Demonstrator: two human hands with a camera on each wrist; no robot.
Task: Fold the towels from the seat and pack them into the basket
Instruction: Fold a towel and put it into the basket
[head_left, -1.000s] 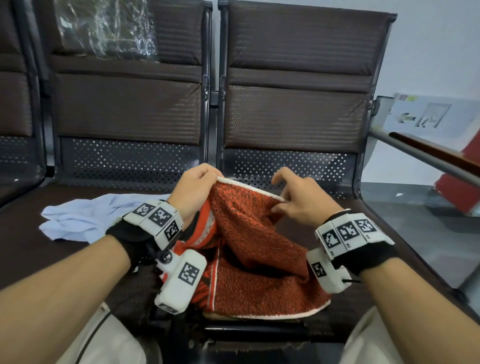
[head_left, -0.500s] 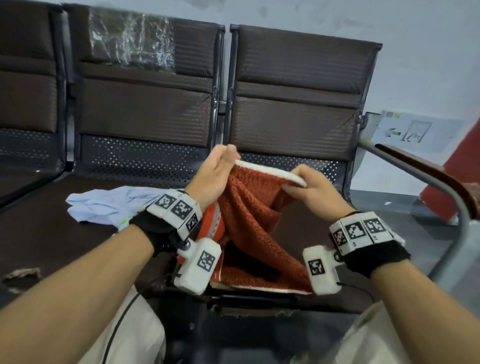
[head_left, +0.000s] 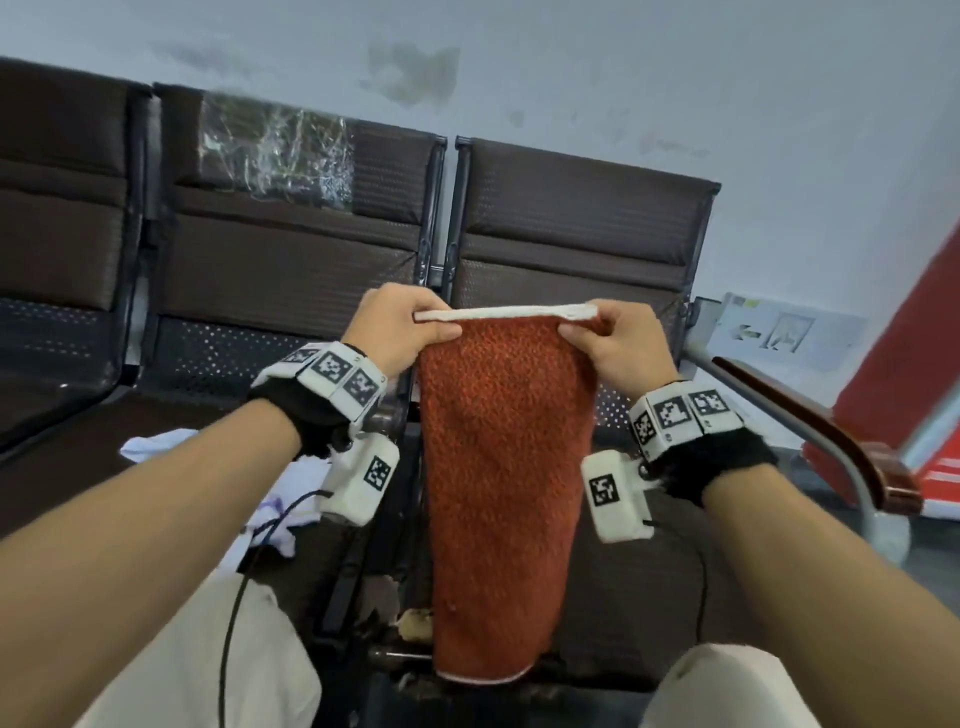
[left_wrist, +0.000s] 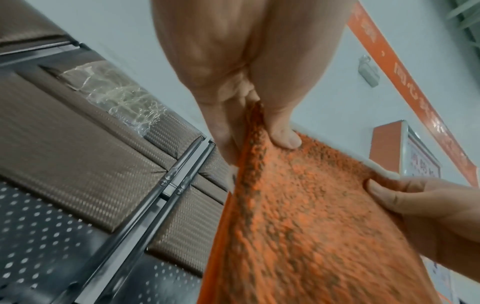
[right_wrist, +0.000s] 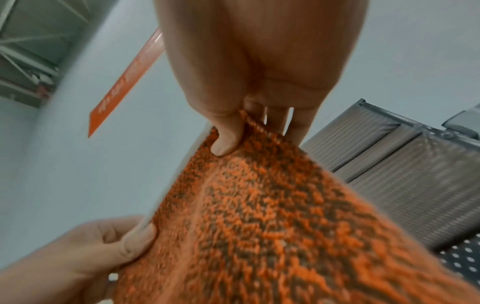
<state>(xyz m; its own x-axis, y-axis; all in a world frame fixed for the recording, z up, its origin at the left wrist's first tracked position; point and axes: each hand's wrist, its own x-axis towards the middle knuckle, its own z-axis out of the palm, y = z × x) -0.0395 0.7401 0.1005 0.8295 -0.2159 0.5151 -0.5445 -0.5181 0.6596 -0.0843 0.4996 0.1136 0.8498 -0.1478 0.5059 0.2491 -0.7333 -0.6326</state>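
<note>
An orange-red towel (head_left: 501, 467) with a white hem hangs upright in the air in front of the seats. My left hand (head_left: 410, 325) pinches its top left corner between thumb and fingers. My right hand (head_left: 597, 332) pinches the top right corner, so the hem runs taut between both hands. The left wrist view shows the towel (left_wrist: 298, 216) under my left thumb (left_wrist: 284, 137). In the right wrist view my right thumb (right_wrist: 226, 142) presses into the towel (right_wrist: 259, 216). The towel's lower edge hangs near the seat front. No basket is in view.
A pale blue cloth (head_left: 156, 447) lies crumpled on the left seat. Dark brown seats (head_left: 571, 234) stand in a row against a grey wall. A metal armrest with a wooden top (head_left: 810, 421) curves at the right. Clear plastic wrap (head_left: 275, 150) clings to one backrest.
Both hands rose and moved apart, lifting the towel off the seat. It went from bunched to hanging flat with its hem stretched between my hands.
</note>
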